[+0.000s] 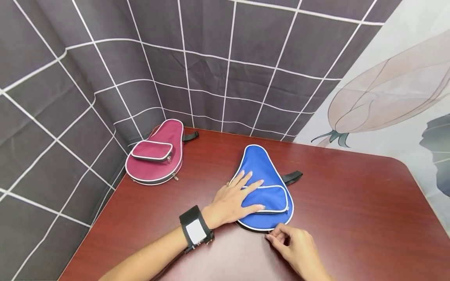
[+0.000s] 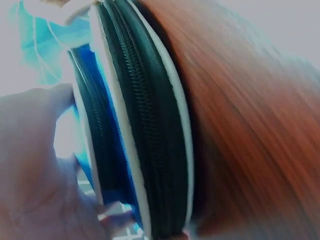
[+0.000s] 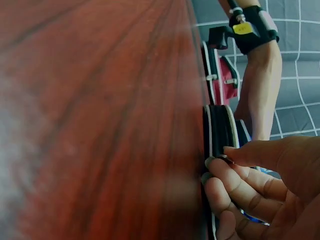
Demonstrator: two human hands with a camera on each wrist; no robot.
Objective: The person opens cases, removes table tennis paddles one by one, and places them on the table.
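Note:
A blue table tennis paddle case (image 1: 259, 166) with white piping lies on the table, its rounded end toward me and a small zipped pocket (image 1: 268, 198) on top. My left hand (image 1: 228, 201) rests on the case with fingers spread, the thumb across the pocket. At the lower right of the rounded edge, my right hand (image 1: 297, 246) pinches a small zipper pull (image 3: 226, 158) between thumb and forefinger. The left wrist view shows the black side band with its zipper teeth (image 2: 140, 95) closed along the visible stretch.
A maroon paddle case (image 1: 154, 169) with a similar pocket lies at the back left, by the dark grid-patterned curtain (image 1: 207, 74). Black straps stick out from both cases. The reddish wooden table (image 1: 351, 203) reaches to a floral cloth (image 1: 379, 97) at the right.

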